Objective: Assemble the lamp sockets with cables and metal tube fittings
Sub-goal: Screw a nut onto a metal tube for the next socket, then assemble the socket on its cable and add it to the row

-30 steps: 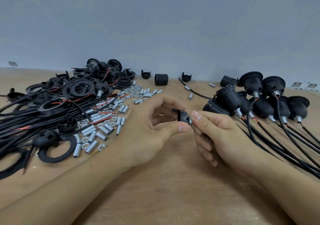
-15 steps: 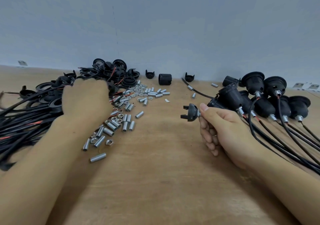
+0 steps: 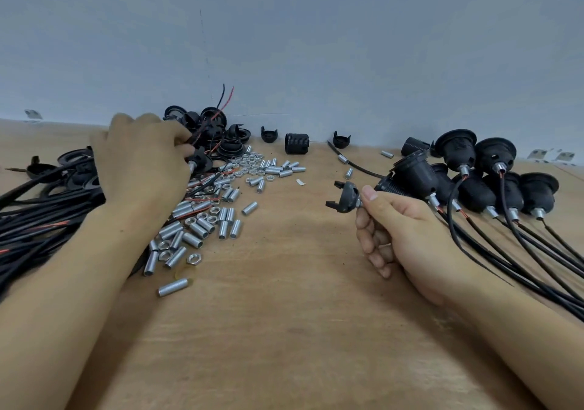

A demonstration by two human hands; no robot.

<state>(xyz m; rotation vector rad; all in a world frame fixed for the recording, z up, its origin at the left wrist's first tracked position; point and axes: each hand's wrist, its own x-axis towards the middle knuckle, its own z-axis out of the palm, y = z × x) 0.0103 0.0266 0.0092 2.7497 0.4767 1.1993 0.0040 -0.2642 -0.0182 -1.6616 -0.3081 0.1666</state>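
Wood surface [image 3: 284, 330]'s cluttered; right hand [image 3: 401, 229] pinches a light, rigid socket cap [image 3: 346, 197] by its metal stub, while left hand [image 3: 142, 159] grips a floppy cable [image 3: 202, 137].

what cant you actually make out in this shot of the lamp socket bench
Head view, the only one:
- What the left hand grips: its fingertips are hidden by its own back, among the cables.
- Whether a tube sits in the socket cap: the right hand covers its neck.
- Where the finished sockets' cables end: cut off by the right edge.
- Nut threads: too small.
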